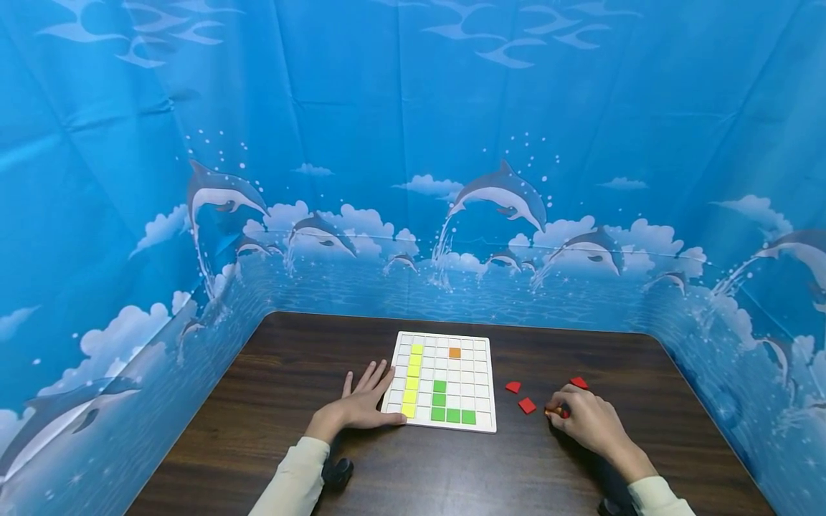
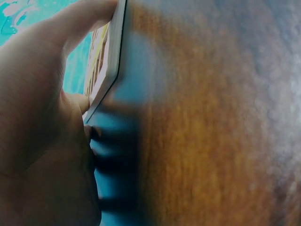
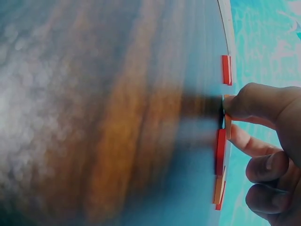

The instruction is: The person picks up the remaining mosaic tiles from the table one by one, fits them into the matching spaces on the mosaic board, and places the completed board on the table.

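A white square grid board (image 1: 461, 369) lies on the table. On it are a column of several yellow tiles (image 1: 411, 381), an L of several green tiles (image 1: 439, 399) and one orange tile (image 1: 454, 352). My left hand (image 1: 358, 407) rests at the board's left side with fingers spread, its thumb (image 2: 82, 21) over the near left corner. To the right of the board, my right hand (image 1: 587, 419) pinches an orange tile (image 3: 228, 123) between thumb and index finger, low over the table. Red tiles (image 1: 527, 405) lie around that hand, one (image 3: 220, 151) right by the fingertips.
The dark wooden table (image 1: 258, 430) carries the board and loose tiles. Another red tile (image 1: 578, 383) lies beyond the right hand, and one more (image 1: 513, 387) near the board's right edge. A blue dolphin-print curtain (image 1: 400, 179) encloses the table's back and sides.
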`<state>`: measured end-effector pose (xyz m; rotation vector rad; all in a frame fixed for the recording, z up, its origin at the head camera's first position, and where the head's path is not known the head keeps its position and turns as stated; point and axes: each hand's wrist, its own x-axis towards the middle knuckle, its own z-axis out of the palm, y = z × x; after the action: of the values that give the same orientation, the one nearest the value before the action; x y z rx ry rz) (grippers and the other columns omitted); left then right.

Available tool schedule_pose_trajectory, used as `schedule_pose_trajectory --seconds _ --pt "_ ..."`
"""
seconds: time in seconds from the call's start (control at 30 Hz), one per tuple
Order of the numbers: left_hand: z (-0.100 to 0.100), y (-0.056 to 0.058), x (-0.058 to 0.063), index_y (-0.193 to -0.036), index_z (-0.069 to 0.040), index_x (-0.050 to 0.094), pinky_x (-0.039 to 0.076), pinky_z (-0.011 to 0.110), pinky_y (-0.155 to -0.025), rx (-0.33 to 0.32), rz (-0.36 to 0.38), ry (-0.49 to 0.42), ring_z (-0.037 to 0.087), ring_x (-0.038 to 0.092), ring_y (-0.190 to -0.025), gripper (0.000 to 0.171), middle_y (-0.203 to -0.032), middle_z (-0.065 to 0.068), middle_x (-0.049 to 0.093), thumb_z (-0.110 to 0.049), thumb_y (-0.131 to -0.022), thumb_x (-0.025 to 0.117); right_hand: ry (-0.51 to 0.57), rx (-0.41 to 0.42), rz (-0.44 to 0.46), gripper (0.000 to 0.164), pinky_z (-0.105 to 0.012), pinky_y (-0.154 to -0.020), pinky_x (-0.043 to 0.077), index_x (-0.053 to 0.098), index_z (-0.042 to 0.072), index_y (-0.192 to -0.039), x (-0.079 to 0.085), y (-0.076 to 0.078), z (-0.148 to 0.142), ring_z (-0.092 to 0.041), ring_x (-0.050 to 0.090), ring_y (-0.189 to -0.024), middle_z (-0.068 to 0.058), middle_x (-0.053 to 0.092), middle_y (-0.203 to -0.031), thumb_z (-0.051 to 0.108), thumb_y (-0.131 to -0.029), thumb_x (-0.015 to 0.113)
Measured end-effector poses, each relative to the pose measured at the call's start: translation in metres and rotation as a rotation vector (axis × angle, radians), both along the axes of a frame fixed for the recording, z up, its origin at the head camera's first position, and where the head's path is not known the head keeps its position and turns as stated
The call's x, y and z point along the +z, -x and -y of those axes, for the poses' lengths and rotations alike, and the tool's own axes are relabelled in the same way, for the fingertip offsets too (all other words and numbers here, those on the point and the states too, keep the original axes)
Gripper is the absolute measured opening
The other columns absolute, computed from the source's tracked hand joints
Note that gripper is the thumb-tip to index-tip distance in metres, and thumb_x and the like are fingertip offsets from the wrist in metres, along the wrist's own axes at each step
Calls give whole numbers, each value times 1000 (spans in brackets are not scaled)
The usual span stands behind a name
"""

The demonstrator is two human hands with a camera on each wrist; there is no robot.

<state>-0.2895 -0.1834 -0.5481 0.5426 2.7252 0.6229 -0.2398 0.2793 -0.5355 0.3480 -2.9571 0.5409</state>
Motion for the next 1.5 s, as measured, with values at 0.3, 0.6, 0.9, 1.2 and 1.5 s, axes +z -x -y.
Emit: schedule_pose_trajectory --seconds 0.3,0.6,0.9,1.2,1.5 --pt "-1 -2 1 -174 -20 13 -10 74 -125 4 17 -4 37 -4 -168 120 -182 10 1 -85 -86 63 -3 -6 -45 12 -28 -51 41 79 27 -85 1 0 2 -6 50 -61 5 74 -100 20 -86 89" --pt "-3 -6 11 -173 -17 14 -8 72 -128 11 42 5 37 -3 -168 118 -182 11 2 -78 -88 67 0 16 -116 10 -27 -53 40 81 26 -87 6 6 11 -5 51 -64 6 74 -99 21 -84 90" --pt "0 0 -4 -174 -23 13 -9 75 -126 5 0 1 36 -3 -168 121 -182 8 2 -88 -84 62 40 48 -151 10 -25 -54 39 81 26 -85 16 15 33 -5 54 -67 7 74 -99 20 -85 89" --pt "4 7 -13 -174 -27 11 -11 75 -125 -7 -14 12 35 -4 -168 122 -182 6 -1 -92 -82 58 83 99 -190 9 -27 -58 45 83 22 -88 28 28 63 -12 63 -73 5 75 -98 19 -83 90" --pt "4 6 -9 -174 -29 11 -10 74 -126 3 -19 17 33 -3 -169 120 -182 3 0 -91 -83 58 106 165 -245 11 -23 -56 42 85 22 -92 41 39 90 -6 56 -70 6 74 -100 18 -84 91"
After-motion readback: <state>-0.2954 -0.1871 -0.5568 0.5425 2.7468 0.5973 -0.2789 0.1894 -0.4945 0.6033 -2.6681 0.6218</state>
